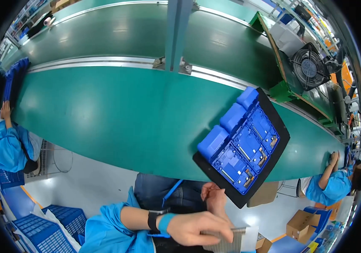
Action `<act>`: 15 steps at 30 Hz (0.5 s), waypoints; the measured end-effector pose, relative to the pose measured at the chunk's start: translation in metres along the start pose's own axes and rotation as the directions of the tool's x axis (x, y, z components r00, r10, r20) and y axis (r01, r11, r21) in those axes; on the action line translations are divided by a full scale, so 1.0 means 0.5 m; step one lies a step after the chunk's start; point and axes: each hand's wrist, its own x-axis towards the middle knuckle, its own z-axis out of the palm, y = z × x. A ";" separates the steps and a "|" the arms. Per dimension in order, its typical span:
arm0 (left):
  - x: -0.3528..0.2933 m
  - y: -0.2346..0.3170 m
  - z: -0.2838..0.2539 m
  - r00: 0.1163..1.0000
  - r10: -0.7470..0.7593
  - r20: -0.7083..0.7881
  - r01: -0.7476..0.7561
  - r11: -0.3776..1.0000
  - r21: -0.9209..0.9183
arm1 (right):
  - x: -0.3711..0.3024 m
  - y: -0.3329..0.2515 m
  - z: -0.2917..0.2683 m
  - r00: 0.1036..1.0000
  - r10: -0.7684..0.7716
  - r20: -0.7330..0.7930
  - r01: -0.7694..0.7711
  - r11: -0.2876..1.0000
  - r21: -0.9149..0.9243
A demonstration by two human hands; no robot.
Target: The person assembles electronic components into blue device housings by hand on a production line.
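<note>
My left hand, wearing a dark watch and a teal wristband, reaches across my front. Its bent fingers close over the edge of a grey-and-beige striped sheet or stack with a white margin. Just off the table edge is my right hand, its fingers curled in; whatever they hold, if anything, is hidden. Beside it, a black tilted board carries several blue plastic housings in a row. Their open faces show circuit parts and ribbon connectors, and rounded blue blocks stand along their far left side.
The green table curves before me, with a metal rail and an upright post behind it. A black fan stands far right. Co-workers in blue sit left and right. Blue crates and cardboard boxes are on the floor.
</note>
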 end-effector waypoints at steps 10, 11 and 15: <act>-0.048 0.040 -0.048 0.951 0.183 -0.248 -0.097 0.941 0.323 | -0.030 -0.118 -0.237 0.586 -0.336 -0.738 0.564 0.822 0.074; -0.066 0.049 -0.063 0.936 0.170 -0.307 -0.030 0.910 0.414 | -0.024 -0.153 -0.254 0.517 -0.257 -0.816 0.620 0.770 0.151; -0.154 0.054 -0.124 0.789 0.315 -0.528 0.179 0.704 0.687 | -0.075 -0.139 -0.510 0.541 -0.316 -0.779 0.616 0.780 0.112</act>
